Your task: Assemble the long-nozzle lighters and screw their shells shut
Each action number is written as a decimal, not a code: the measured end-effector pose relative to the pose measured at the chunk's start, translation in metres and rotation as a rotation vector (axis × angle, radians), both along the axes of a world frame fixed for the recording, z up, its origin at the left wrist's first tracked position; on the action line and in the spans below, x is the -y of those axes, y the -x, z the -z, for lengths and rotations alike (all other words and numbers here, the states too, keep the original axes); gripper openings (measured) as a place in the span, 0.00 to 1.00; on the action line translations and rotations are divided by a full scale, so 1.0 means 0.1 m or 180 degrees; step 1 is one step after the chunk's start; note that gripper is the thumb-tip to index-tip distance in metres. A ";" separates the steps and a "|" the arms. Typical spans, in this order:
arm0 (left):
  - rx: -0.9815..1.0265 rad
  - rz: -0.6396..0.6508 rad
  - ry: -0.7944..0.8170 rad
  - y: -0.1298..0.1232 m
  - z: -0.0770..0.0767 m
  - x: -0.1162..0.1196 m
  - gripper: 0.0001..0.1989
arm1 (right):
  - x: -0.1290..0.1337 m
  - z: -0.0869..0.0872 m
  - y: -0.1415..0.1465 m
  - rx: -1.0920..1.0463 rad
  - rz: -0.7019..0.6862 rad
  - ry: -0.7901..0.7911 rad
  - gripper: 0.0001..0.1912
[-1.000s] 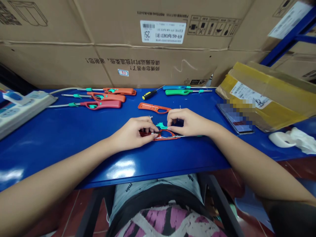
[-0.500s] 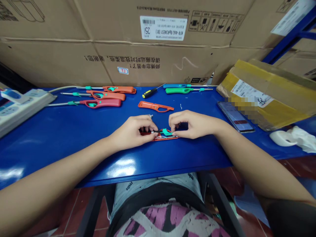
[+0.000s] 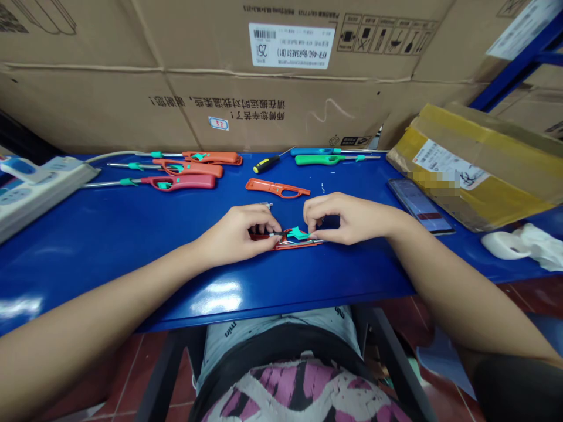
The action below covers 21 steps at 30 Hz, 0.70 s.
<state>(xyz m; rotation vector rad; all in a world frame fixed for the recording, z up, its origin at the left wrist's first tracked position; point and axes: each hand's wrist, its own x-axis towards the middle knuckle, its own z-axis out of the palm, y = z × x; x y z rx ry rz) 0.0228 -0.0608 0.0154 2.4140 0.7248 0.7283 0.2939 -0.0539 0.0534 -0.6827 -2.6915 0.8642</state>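
An orange lighter half-shell (image 3: pixel 299 245) lies open side up near the table's front edge. My left hand (image 3: pixel 240 235) pinches a small black part at the shell's left portion, its fingers covering much of that end. Between my hands a green trigger piece (image 3: pixel 299 234) sits over the shell's opening. The thumb and finger of my right hand (image 3: pixel 347 220) are closed on the right end of that green piece. Just behind my hands rests the other orange half-shell (image 3: pixel 278 189).
Three assembled lighters, the nearest one red (image 3: pixel 180 182), lie at the back left beside a white power strip (image 3: pixel 39 190). A screwdriver (image 3: pixel 266 164) and a green lighter (image 3: pixel 319 160) are at the back. A phone (image 3: pixel 420 208) and taped box (image 3: pixel 497 158) stand right.
My right hand has shifted slightly right, and the green piece has moved a little right with it. My left hand stays almost where it was.
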 end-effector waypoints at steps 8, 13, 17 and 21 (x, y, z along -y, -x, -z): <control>0.0013 0.0001 -0.0021 0.00 0.02 0.00 0.05 | 0.01 0.00 0.01 -0.0059 -0.0024 -0.0031 0.04; 0.0030 0.0022 -0.0037 0.00 0.01 0.00 0.06 | 0.03 -0.01 0.02 -0.0044 -0.0040 -0.0042 0.04; 0.0050 0.0022 -0.0055 0.00 0.01 0.00 0.05 | 0.03 0.02 0.05 0.0017 -0.0051 -0.0047 0.04; 0.0038 0.0027 -0.0033 0.00 0.02 0.00 0.05 | 0.01 0.08 0.06 0.0040 -0.0048 -0.0079 0.04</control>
